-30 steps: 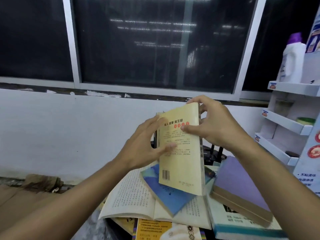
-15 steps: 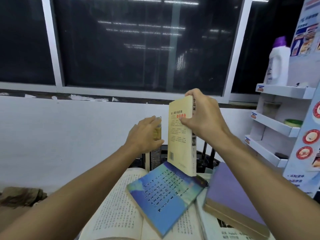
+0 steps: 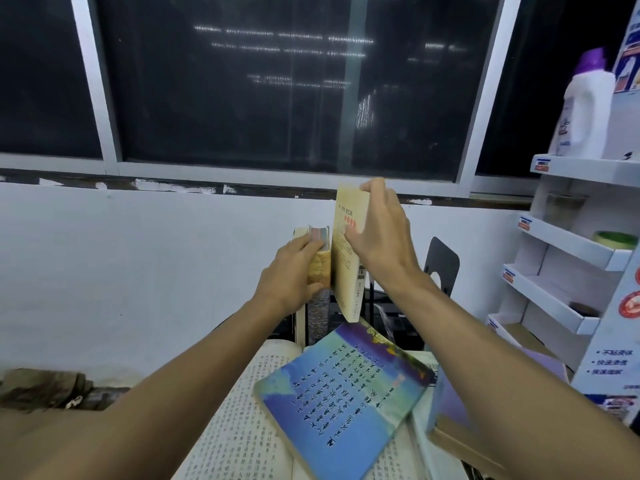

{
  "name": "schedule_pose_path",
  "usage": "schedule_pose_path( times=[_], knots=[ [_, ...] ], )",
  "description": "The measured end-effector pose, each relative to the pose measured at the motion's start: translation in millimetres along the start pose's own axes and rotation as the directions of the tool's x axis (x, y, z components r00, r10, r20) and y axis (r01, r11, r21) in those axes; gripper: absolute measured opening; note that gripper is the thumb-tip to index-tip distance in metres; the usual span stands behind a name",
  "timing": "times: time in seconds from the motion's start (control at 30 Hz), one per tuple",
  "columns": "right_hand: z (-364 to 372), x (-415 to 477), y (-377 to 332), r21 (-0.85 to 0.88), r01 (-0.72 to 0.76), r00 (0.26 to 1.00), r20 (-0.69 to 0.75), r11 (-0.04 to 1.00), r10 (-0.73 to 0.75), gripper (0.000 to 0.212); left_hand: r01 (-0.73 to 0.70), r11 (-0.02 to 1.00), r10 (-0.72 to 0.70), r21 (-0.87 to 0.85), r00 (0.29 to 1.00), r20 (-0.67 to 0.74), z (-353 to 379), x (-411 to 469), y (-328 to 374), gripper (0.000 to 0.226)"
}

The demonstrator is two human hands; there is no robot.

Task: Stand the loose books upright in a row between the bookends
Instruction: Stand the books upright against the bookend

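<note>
Holding the cream paperback book upright in our right hand, we have lifted it off the blue book toward 12 o'clock, beside the standing books steadied by our left hand; the black metal bookend waits at 1 o'clock.

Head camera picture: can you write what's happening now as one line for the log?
step: standing book in row | right hand: holds cream book upright | left hand: steadies standing books | black bookend: right | blue book: flat
</note>
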State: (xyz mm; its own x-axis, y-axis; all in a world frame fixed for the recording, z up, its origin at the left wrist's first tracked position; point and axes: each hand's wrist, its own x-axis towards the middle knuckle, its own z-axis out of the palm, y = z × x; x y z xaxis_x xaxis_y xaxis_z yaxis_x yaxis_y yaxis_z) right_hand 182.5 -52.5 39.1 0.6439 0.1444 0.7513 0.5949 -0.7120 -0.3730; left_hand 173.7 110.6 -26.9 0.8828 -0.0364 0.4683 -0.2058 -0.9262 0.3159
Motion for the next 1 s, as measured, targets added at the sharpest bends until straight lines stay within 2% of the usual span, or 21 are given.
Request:
schedule_pose_path(
  times=[0.2, 0.37, 0.67, 0.83, 1.0],
  knots=[
    [34, -12, 24, 0.114, -0.057, 0.997, -0.051, 0.992, 0.063, 0.047, 0.012, 0.998, -0.014, -0.069, 1.000, -0.021, 3, 4, -9, 0.083],
    [49, -18, 32, 0.104, -0.060, 0.996, -0.065, 0.993, 0.067, 0.044, 0.004, 0.995, -0.007, -0.095, 0.999, -0.037, 6, 7, -12, 0.084],
    [66, -33, 35, 0.061, -0.069, 0.997, 0.049, 0.996, 0.066, 0.048, -0.007, 0.993, 0.000, -0.114, 0.998, -0.060, 8, 6, -15, 0.084],
    [67, -37, 40, -0.008, -0.112, 0.986, 0.121, 0.994, 0.113, 0.047, -0.002, 0.993, -0.005, -0.119, 0.998, -0.062, 7, 5, -13, 0.084],
    [64, -37, 43, -0.044, -0.122, 0.983, 0.134, 0.992, 0.127, 0.044, 0.011, 0.993, -0.017, -0.118, 0.999, -0.052, 7, 6, -13, 0.084]
  ],
)
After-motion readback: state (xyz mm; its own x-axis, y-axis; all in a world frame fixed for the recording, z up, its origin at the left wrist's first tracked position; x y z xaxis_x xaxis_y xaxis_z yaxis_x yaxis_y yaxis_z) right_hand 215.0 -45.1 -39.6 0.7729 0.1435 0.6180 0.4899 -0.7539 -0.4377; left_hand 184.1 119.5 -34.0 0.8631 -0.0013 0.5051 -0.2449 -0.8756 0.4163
